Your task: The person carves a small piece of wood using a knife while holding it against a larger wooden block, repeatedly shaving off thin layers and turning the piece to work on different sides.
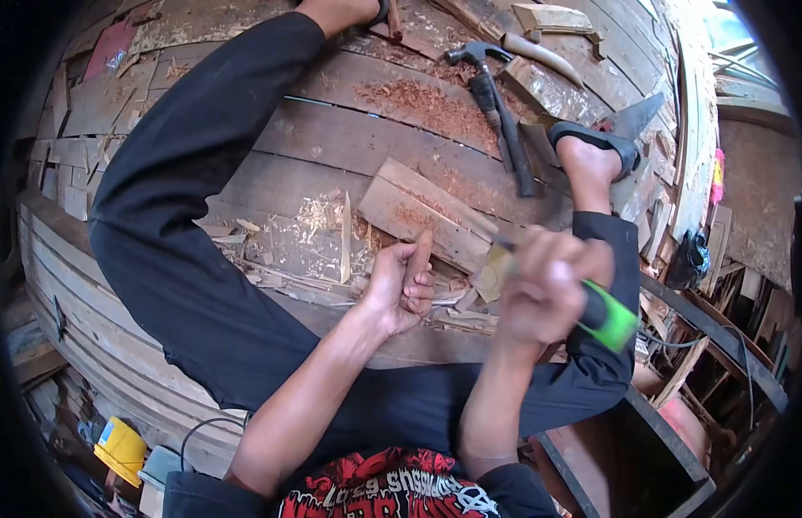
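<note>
My left hand is closed around a small reddish-brown wooden piece, whose rounded end sticks up past the fingers. Motion smears my right hand, which is wrapped round a tool with a green and black handle. A short dark tip juts out of the fist on the left; its exact kind I cannot make out. Just beyond both hands, a wooden block lies on the floor with reddish shavings on it. Below the right hand's tool tip, a flat yellowish wood scrap partly shows.
A claw hammer and a dark bar lie on the plank floor beyond the block. A saw blade is beside my right foot. Pale shavings and splinters litter the floor between my legs. A yellow container stands at lower left.
</note>
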The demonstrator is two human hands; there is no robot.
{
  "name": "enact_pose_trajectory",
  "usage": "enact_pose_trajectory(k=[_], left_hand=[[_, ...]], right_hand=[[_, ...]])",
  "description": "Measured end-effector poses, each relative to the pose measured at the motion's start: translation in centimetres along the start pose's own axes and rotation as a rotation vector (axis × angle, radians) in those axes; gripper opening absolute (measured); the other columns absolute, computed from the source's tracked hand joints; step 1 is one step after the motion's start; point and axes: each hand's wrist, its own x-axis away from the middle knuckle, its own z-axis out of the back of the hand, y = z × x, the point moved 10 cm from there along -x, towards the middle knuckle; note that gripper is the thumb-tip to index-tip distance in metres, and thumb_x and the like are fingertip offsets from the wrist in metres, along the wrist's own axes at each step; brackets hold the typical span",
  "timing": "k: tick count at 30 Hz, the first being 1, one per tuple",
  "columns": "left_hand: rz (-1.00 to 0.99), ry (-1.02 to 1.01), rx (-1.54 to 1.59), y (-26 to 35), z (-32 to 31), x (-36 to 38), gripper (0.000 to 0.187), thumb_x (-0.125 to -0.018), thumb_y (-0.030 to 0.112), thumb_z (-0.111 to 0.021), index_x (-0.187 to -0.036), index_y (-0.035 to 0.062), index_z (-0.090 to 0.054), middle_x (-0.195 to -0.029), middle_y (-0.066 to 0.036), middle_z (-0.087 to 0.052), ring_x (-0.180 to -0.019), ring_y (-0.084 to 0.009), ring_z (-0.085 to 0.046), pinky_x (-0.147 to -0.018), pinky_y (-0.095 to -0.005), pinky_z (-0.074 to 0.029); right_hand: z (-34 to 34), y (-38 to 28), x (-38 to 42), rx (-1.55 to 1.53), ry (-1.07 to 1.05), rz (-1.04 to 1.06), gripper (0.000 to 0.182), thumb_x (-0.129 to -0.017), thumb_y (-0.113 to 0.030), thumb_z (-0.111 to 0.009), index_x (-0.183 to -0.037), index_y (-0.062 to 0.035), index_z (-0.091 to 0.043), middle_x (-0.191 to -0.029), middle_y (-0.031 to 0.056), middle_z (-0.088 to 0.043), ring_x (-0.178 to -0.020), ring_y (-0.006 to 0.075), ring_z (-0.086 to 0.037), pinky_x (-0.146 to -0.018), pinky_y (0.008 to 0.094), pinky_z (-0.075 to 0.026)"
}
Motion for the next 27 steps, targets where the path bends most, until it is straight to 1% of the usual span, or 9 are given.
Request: enact_pose_trajectory(k=[2, 4, 9, 12, 15, 18, 19, 22, 27], left_hand=[[-0.027, 0.010, -0.027, 0.1, -0.4, -0.1, 0.028, -0.098, 0.040, -0.040, -0.090, 0.0140, -0.045, -0.061, 0.005, -0.042, -0.040, -0.0035, -0.035, -0.034, -0.0173, -0.026], [-0.042, 0.013, -0.055, 0.3, -0.5, 0.1, 0.029, -0.097, 0.041, -0.040, -0.093, 0.0138, -0.048, -0.061, 0.005, -0.042, -0.041, -0.0040, -0.035, -0.033, -0.0170, -0.027], [-0.029, 0.105, -0.019, 0.1, 1.0, -0.1, 0.039, -0.096, 0.043, -0.043, -0.105, 0.0075, -0.055, -0.065, 0.002, -0.046, -0.042, -0.0046, -0.038, -0.032, -0.0180, -0.028], [-0.094, 0.049, -0.080, 0.5, -0.2, -0.1, 0.038, -0.096, 0.043, -0.043, -0.097, 0.0072, -0.056, -0.065, 0.001, -0.048, -0.039, -0.0041, -0.037, -0.030, -0.0173, -0.028], [-0.053, 0.014, -0.063, 0.2, -0.2, -0.3, 0.034, -0.095, 0.042, -0.044, -0.088, 0.0090, -0.048, -0.064, 0.001, -0.048, -0.039, -0.0052, -0.037, -0.031, -0.0187, -0.028], [-0.016, 0.041, -0.015, 0.0, 1.0, -0.4, 0.034, -0.095, 0.042, -0.043, -0.088, 0.0092, -0.048, -0.065, 0.001, -0.048, -0.041, -0.0056, -0.038, -0.032, -0.0180, -0.029], [-0.027, 0.050, -0.023, 0.1, 0.9, -0.5, 0.034, -0.095, 0.043, -0.042, -0.088, 0.0095, -0.048, -0.066, 0.001, -0.048, -0.041, -0.0059, -0.039, -0.033, -0.0181, -0.030], [-0.073, 0.138, -0.113, 0.2, 0.8, -0.2, 0.038, -0.089, 0.048, -0.047, -0.080, 0.0111, -0.050, -0.060, 0.003, -0.046, -0.042, -0.0075, -0.039, -0.036, -0.0220, -0.031], [-0.099, 0.161, -0.154, 0.7, 1.6, 0.1, 0.038, -0.091, 0.046, -0.043, -0.086, 0.0095, -0.051, -0.064, 0.003, -0.046, -0.042, -0.0076, -0.039, -0.035, -0.0200, -0.028]], right_hand=[[0.8, 2.1, 0.0, 0.126, -0.062, -0.001, 0.025, -0.081, -0.003, -0.062, -0.071, -0.0105, -0.040, -0.063, -0.0015, -0.043, -0.054, 0.0062, -0.038, -0.050, 0.0246, -0.030], [-3.7, 1.6, 0.6, 0.169, -0.522, -0.002, 0.026, -0.084, -0.011, -0.060, -0.071, -0.0113, -0.038, -0.059, -0.0028, -0.039, -0.049, 0.0063, -0.036, -0.045, 0.0246, -0.027], [-3.9, -4.4, -0.7, -0.224, -0.529, 0.070, 0.022, -0.084, -0.006, -0.055, -0.074, -0.0120, -0.037, -0.056, -0.0017, -0.036, -0.046, 0.0073, -0.033, -0.048, 0.0261, -0.027], [-2.8, 3.3, 2.5, 0.331, -0.623, 0.066, 0.021, -0.085, -0.004, -0.054, -0.074, -0.0122, -0.037, -0.055, -0.0019, -0.037, -0.048, 0.0080, -0.035, -0.049, 0.0265, -0.028], [-1.9, 0.3, 0.0, 0.185, -0.388, 0.122, 0.022, -0.085, -0.005, -0.054, -0.075, -0.0124, -0.036, -0.057, -0.0019, -0.037, -0.049, 0.0091, -0.035, -0.049, 0.0272, -0.028], [-4.9, -4.9, -0.4, -0.149, -0.517, 0.141, 0.024, -0.085, -0.007, -0.055, -0.077, -0.0120, -0.033, -0.061, -0.0021, -0.035, -0.049, 0.0101, -0.030, -0.049, 0.0281, -0.027], [-2.9, -1.9, -0.2, -0.076, -0.377, 0.006, 0.025, -0.083, -0.004, -0.056, -0.074, -0.0114, -0.034, -0.057, -0.0030, -0.033, -0.049, 0.0085, -0.031, -0.049, 0.0269, -0.027], [-3.1, 3.8, 1.8, 0.301, -0.587, -0.021, 0.028, -0.081, -0.001, -0.059, -0.072, -0.0110, -0.035, -0.055, -0.0034, -0.033, -0.050, 0.0070, -0.033, -0.050, 0.0261, -0.027], [-4.1, -3.3, -0.5, -0.171, -0.424, 0.049, 0.026, -0.081, -0.001, -0.058, -0.072, -0.0100, -0.036, -0.057, -0.0016, -0.035, -0.050, 0.0073, -0.033, -0.051, 0.0264, -0.027]])
